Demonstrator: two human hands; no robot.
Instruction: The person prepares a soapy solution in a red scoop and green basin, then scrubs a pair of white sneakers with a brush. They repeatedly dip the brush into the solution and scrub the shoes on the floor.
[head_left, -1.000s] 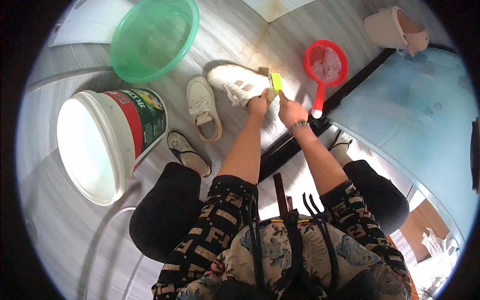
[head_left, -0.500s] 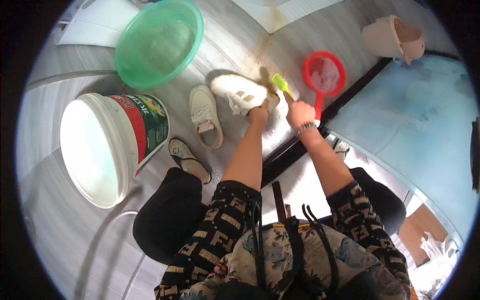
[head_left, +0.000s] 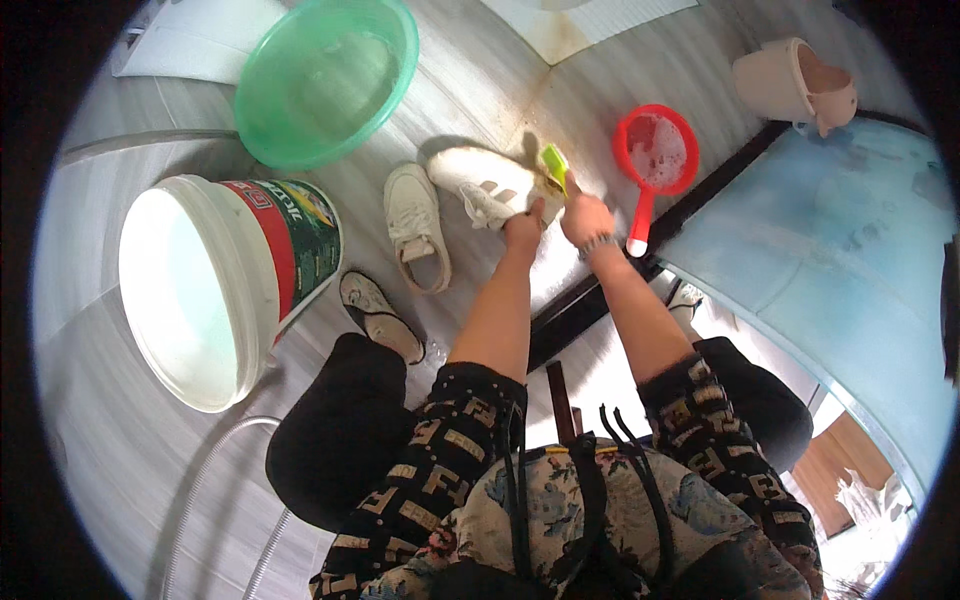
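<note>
A white sneaker (head_left: 480, 172) with tan stripes lies on its side on the grey floor, toe to the left. My left hand (head_left: 524, 228) is closed on it at the heel end, by the ankle opening. In my right hand (head_left: 586, 220) is a lime-green scrub brush (head_left: 555, 165), gripped by its handle, with its head up close to the sneaker's heel and sole. Whether the bristles touch the shoe is hard to tell. The matching white sneaker (head_left: 411, 215) stands upright just to the left.
A red dipper (head_left: 645, 222) with suds sits right of my hands. A green basin (head_left: 258, 130) stands at the back left, near a big white bucket (head_left: 240, 300). A glass panel (head_left: 800, 240), beige slipper (head_left: 775, 85) and dark floor track (head_left: 570, 325) lie rightward; a hose (head_left: 200, 470) lies lower left.
My right hand has moved slightly left with the brush, nearer the sneaker's heel. The brush now stands more upright. The whole view has shifted a little.
</note>
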